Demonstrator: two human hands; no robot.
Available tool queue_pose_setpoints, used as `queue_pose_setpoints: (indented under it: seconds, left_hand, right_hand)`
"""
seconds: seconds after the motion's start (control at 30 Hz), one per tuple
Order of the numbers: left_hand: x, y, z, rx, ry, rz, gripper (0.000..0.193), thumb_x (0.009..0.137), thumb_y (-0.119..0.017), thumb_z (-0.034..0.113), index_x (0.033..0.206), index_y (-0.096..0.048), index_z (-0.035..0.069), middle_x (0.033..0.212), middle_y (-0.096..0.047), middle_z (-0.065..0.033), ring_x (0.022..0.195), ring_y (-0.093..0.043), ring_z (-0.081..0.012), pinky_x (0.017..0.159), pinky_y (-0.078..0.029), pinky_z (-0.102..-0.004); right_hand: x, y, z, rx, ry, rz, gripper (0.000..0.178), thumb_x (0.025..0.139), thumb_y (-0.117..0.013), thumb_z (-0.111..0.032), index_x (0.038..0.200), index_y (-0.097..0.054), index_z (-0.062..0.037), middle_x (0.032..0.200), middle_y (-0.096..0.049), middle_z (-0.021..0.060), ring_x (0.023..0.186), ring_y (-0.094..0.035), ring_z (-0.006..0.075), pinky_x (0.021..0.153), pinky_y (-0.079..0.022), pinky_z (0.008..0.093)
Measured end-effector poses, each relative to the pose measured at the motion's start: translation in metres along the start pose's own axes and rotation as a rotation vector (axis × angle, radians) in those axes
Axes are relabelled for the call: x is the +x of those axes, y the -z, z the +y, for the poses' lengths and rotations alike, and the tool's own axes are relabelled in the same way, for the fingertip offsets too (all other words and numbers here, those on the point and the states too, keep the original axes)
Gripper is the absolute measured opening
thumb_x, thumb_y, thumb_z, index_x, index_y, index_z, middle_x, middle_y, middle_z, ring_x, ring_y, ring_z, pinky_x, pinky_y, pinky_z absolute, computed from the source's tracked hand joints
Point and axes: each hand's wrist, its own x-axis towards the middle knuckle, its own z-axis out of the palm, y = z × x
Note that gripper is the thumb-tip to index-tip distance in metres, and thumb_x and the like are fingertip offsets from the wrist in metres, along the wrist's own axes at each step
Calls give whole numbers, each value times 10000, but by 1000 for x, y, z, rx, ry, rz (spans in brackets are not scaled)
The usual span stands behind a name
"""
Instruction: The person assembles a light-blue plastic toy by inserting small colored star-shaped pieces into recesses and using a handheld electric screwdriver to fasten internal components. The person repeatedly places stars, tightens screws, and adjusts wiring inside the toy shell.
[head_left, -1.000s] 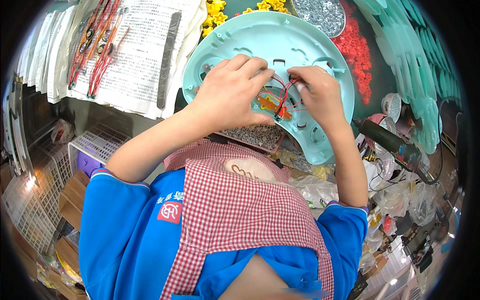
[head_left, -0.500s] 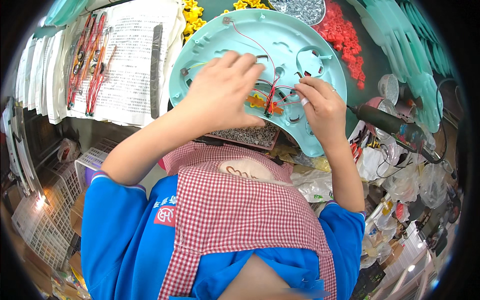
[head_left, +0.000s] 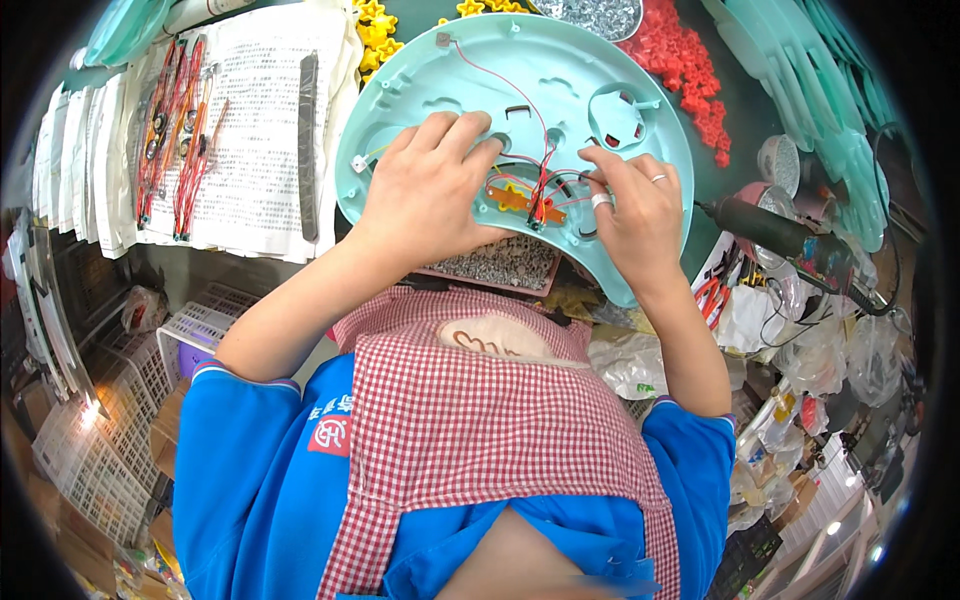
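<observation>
A teal crescent-shaped plastic shell (head_left: 480, 75) lies inner side up in front of me. My left hand (head_left: 425, 190) is curled over its near left part, thumb along the near edge, steadying it. My right hand (head_left: 635, 205) is over the shell's right side, thumb and forefinger pinched where thin wires end; its fingertips partly hide the wire. Red and dark wires (head_left: 546, 178) gather in a bundle beside a narrow brown board (head_left: 535, 205) with a yellow star-shaped piece near it. One red wire runs up to a small square part (head_left: 444, 40); another small white part (head_left: 358, 163) sits at the left rim.
Red pieces (head_left: 685, 75) are heaped at the upper right, with yellow stars (head_left: 375, 35) behind the shell. Wired assemblies (head_left: 180, 135) lie on printed papers (head_left: 260, 120) at left. A black-handled tool (head_left: 765, 230) stands right. A tray of small metal parts (head_left: 495, 265) is below.
My left hand has lowered from over the shell's middle and moved slightly left, its fingers more curled. My right hand has shifted a little, still at the wires.
</observation>
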Motion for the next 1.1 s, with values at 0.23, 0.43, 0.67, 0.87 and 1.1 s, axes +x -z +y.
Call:
queue_pose_setpoints:
  seconds: [0.23,0.43,0.67,0.87,1.1]
  left_hand:
    - [1,8,4,24,32,-51,686,574,-838,412,1141,-640,80,1232,-565,-68,1135,-547,-275,914,-471,-402]
    - [-76,1,-54,201,-370,219,222,831,-707,257,966,-697,82,1111,-702,-76,1091,-650,-231,964,-473,-377]
    - [-27,100,-131,610,-161,700,246,837,-693,128,1081,-712,114,958,-720,-67,846,-695,-236,725,-551,-357]
    - [42,183,-312,758,539,834,208,884,-636,247,1050,-723,157,913,-722,-89,804,-674,-286,822,-494,-389]
    - [52,179,-312,810,680,701,265,861,-669,306,1094,-727,193,1072,-695,-90,1039,-628,-275,989,-409,-432]
  right_hand:
    - [10,5,2,87,-68,-154,296,766,-669,-17,1055,-647,-79,807,-674,61,780,-613,240,785,-436,368]
    - [28,28,56,518,-433,334,103,879,-668,-47,979,-685,-32,881,-692,62,795,-635,129,757,-495,277]
    - [63,32,105,810,-465,641,172,957,-593,-52,1102,-638,28,1006,-688,75,822,-617,93,758,-499,218]
    - [105,14,82,804,-395,427,149,944,-608,-48,1068,-656,19,957,-671,37,856,-596,75,752,-468,215]
    - [187,15,121,75,-36,654,255,928,-581,-81,1157,-657,-1,1073,-704,109,974,-663,289,885,-498,383]
